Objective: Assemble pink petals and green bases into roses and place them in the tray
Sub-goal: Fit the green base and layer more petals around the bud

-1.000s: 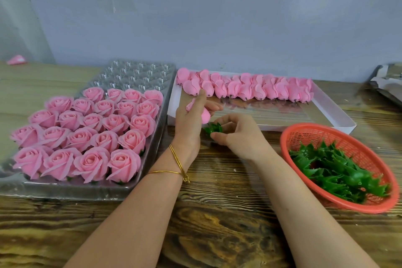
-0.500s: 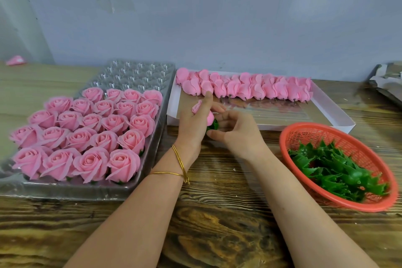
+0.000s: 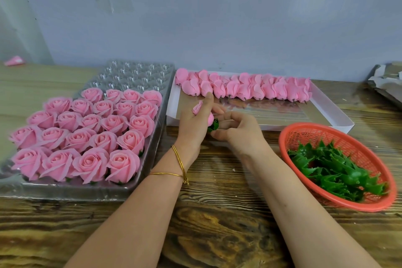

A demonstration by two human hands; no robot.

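Head view: left hand wrapped round a pink foam petal bud, right hand pinching a spiky green plastic base against its underside, over the wooden table. Boxed in by a clear plastic tray of finished pink roses on the left, a red mesh basket on the right, and a white cardboard box just behind.

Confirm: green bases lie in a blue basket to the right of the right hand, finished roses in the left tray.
The basket is red, not blue, as the head view shows. The green bases do lie in it, to the right of the right hand, finished roses in the left tray.
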